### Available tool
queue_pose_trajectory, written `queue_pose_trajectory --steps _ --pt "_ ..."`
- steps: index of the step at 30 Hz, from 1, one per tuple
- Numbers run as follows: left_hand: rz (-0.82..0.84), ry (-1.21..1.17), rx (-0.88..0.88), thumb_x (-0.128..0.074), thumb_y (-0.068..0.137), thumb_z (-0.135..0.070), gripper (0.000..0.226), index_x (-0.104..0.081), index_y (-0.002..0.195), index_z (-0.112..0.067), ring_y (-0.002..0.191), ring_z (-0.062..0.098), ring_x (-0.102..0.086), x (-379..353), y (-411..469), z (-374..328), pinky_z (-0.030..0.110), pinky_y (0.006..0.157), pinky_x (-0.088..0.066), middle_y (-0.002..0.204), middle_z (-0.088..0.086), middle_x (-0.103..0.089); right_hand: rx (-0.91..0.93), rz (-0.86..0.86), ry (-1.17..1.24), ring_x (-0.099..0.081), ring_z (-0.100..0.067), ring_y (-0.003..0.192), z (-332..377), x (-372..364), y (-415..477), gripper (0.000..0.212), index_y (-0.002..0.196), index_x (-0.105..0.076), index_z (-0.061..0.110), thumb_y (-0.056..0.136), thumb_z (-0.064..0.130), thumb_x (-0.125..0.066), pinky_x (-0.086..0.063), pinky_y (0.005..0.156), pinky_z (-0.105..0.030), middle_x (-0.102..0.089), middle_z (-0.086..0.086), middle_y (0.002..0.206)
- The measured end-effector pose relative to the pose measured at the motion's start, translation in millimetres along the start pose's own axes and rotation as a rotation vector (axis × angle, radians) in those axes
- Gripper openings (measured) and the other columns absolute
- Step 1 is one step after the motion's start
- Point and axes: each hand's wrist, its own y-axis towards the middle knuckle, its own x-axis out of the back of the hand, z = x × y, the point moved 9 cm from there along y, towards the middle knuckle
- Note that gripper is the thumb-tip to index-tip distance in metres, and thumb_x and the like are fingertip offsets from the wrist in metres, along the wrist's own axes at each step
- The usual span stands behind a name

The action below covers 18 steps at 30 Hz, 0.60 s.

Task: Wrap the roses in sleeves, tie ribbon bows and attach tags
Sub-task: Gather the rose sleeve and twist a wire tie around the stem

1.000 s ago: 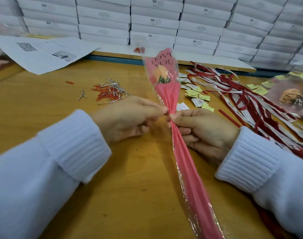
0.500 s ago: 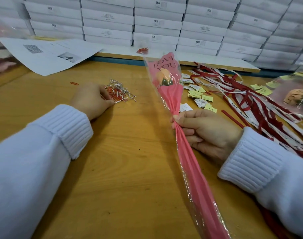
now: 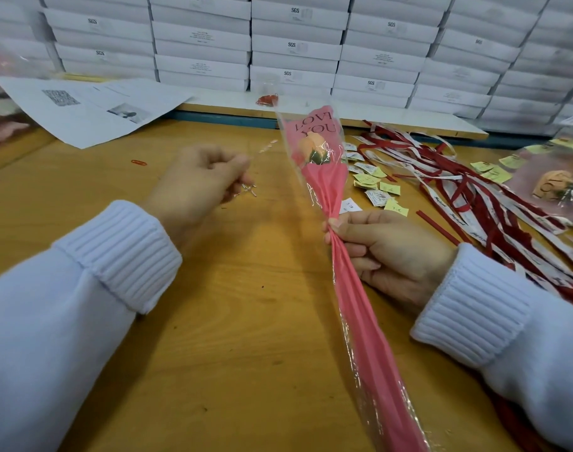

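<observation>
A peach rose (image 3: pixel 312 151) sits inside a pink and clear sleeve (image 3: pixel 360 308) printed "LOVE YOU", which runs from the table's middle down to the bottom edge. My right hand (image 3: pixel 389 252) grips the sleeve where it is gathered below the flower and holds it tilted up. My left hand (image 3: pixel 197 184) hovers to the left, apart from the sleeve, and pinches a thin silver twist tie (image 3: pixel 263 148) that sticks up to the right. A few more silver ties (image 3: pixel 247 189) show under that hand.
Red and white ribbons (image 3: pixel 474 197) lie in a heap at the right, with yellow and white tags (image 3: pixel 376 189) beside them. A wrapped rose (image 3: pixel 555 185) lies far right. Printed sheets (image 3: pixel 92 109) lie back left, and white boxes (image 3: pixel 294 44) are stacked behind. A red clip (image 3: pixel 139 162) lies loose.
My left hand let go of the sleeve, reached left to the pile of ties, and is now raised with one silver tie. My right hand kept its grip on the sleeve.
</observation>
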Motion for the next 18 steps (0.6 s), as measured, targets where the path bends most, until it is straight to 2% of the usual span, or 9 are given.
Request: queue_pose_trajectory --steps 3,4,6,8,11,18 --pt "0.328 -0.362 0.038 -0.063 0.076 -0.021 0.013 -0.068 0.083 -0.011 0.056 0.003 -0.057 -47.9 -27.6 -22.1 0.017 0.06 -0.051 0.065 -0.003 -0.066 0.033 0.01 0.0 -0.033 -0.002 0.037 1.8 -1.0 0.2 0.013 0.088 -0.058 -0.004 0.094 0.001 -0.047 -0.022 0.031 -0.011 -0.056 -0.001 0.051" --pt "0.404 -0.41 0.041 -0.063 0.075 -0.02 0.012 -0.068 0.081 -0.012 0.056 0.004 -0.056 -60.5 -35.8 -27.6 0.016 0.059 -0.051 0.064 -0.002 -0.065 0.047 0.015 -0.001 -0.031 -0.002 0.036 2.2 -1.7 0.6 0.012 0.09 -0.057 -0.004 0.094 0.0 -0.046 -0.021 0.031 -0.011 -0.055 0.0 0.05" --pt "0.47 -0.358 0.025 -0.061 0.08 -0.017 0.008 -0.069 0.078 -0.014 0.055 0.005 -0.054 -79.3 -48.8 -32.1 0.017 0.057 -0.049 0.062 -0.002 -0.064 0.062 0.027 -0.002 -0.03 -0.001 0.035 2.6 -3.3 1.1 0.012 0.092 -0.056 -0.003 0.095 0.0 -0.045 -0.02 0.031 -0.011 -0.052 0.0 0.049" --pt "0.454 -0.213 -0.001 -0.058 0.088 -0.011 0.013 -0.067 0.08 -0.013 0.052 0.005 -0.052 -90.3 -56.3 -30.0 0.018 0.056 -0.045 0.059 -0.004 -0.062 0.072 0.058 -0.012 -0.029 -0.002 0.034 3.3 -6.4 0.5 0.014 0.093 -0.057 -0.004 0.096 0.001 -0.044 -0.018 0.031 -0.011 -0.05 -0.001 0.051" --pt "0.401 -0.063 -0.015 -0.053 0.094 -0.009 0.019 -0.064 0.078 -0.011 0.052 0.004 -0.049 -97.0 -59.1 -24.0 0.019 0.057 -0.041 0.056 -0.007 -0.06 0.078 0.102 -0.062 -0.027 -0.001 0.035 3.9 -10.7 -1.2 0.019 0.083 -0.057 -0.003 0.096 0.003 -0.044 -0.017 0.033 -0.011 -0.05 0.002 0.047" --pt "0.338 -0.034 0.02 -0.051 0.096 -0.01 0.022 -0.062 0.077 -0.009 0.052 0.004 -0.05 -96.9 -59.8 -20.6 0.016 0.055 -0.044 0.057 -0.005 -0.06 0.066 0.075 -0.067 -0.028 -0.002 0.037 3.1 -8.7 0.2 0.022 0.077 -0.057 -0.003 0.095 0.001 -0.045 -0.019 0.032 -0.011 -0.046 -0.009 0.065"
